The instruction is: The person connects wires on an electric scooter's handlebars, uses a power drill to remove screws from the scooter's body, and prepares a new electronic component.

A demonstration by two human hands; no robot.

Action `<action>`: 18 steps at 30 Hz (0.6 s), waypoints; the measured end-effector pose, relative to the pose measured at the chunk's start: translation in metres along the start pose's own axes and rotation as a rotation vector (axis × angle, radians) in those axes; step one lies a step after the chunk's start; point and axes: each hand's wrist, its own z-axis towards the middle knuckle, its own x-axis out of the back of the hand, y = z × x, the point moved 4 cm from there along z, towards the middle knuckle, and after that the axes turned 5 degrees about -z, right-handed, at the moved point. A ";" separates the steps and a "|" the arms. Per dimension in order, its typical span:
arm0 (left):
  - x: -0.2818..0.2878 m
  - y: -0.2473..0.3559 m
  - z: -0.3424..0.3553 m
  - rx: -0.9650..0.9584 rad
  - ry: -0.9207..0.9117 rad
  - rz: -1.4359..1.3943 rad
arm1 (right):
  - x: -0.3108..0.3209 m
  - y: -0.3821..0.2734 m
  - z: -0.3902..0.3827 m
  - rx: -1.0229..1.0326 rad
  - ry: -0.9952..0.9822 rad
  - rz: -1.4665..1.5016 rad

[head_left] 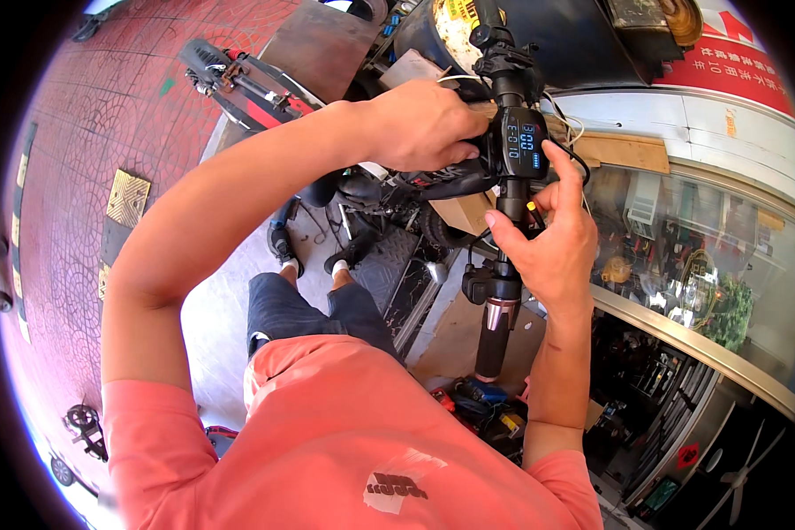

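- Here, in the head view, the scooter handlebar (501,265) runs nearly vertical through the upper centre-right of the frame, its black grip end (492,349) pointing down toward the person.
- The display unit (523,144) sits on the bar just right of the left hand (422,124) and just above the right hand (548,238) (both touch the assembly).
- The left hand is curled shut around the bar beside the display.
- The right hand is partly open, its thumb against the bar and its forefinger (564,168) stretched up to the display's right edge.
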 end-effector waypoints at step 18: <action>-0.037 0.007 -0.049 0.057 0.441 -0.477 | 0.010 0.028 0.013 0.095 -0.041 -0.091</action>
